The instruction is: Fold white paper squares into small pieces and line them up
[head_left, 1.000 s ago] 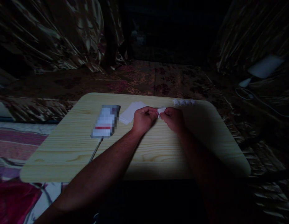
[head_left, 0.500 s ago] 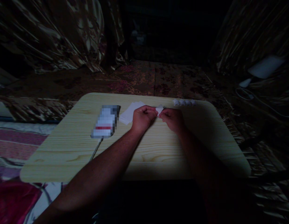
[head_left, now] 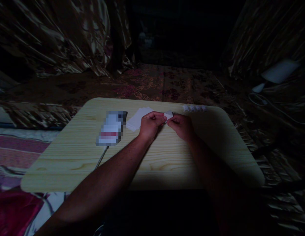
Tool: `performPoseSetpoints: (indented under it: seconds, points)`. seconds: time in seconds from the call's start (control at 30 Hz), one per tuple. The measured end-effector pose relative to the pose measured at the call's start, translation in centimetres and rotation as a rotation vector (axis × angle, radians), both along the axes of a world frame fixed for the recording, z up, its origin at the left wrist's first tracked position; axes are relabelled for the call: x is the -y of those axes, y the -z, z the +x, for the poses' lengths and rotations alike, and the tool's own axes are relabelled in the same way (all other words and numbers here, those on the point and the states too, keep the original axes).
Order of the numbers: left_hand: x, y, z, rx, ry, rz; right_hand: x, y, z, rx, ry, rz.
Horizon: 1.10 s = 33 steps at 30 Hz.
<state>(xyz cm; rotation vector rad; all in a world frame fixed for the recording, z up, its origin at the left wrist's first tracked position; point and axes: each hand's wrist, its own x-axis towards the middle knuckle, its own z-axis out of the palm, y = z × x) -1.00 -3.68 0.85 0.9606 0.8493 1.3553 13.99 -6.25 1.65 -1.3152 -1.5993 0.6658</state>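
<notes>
A small folded piece of white paper is pinched between both hands, just above the far middle of the table. My left hand grips its left side with thumb and fingers. From the right, my right hand pinches its lower right edge. Behind and left of my left hand lie several white paper sheets, fanned in an overlapping pile. Several small folded white paper pieces sit in a row near the far edge, beyond my right hand. The fine folds are too dim to make out.
The light wood-grain table has rounded corners. On its left lies a phone, its screen blurred out, with a cable running toward my left forearm. A white lamp stands beyond the table at right. Patterned curtains hang behind.
The folded paper has turned between my fingers and shows a broader, squarer face. My right fingers have shifted slightly along its edge. The pile and the row stay put.
</notes>
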Motion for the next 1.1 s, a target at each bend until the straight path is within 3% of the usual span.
performPoseSetpoints:
  seconds: [0.23, 0.43, 0.63, 0.87, 1.0, 1.1]
  points:
    - [-0.02, -0.06, 0.08, 0.012, -0.015, -0.007, 0.3, -0.37, -0.11, 0.008, -0.104, 0.011]
    - [-0.12, 0.01, -0.02, -0.003, -0.038, 0.009, 0.48, -0.55, -0.54, -0.134, -0.177, -0.118]
    - [-0.22, 0.01, -0.1, -0.003, -0.067, 0.031, 0.4, -0.22, -0.54, -0.107, -0.164, -0.117]
    - [-0.45, -0.15, -0.44, -0.165, -0.199, 0.134, 0.48, -0.21, -0.37, -0.049, 0.172, 0.183]
    - [-0.13, -0.16, -0.5, -0.341, -0.213, 0.236, 0.66, -0.23, -0.53, 0.105, 0.143, 0.372]
    - [0.23, -0.27, -0.41, -0.369, -0.187, 0.283, 0.7, -0.16, -0.66, 0.143, 0.116, 0.432]
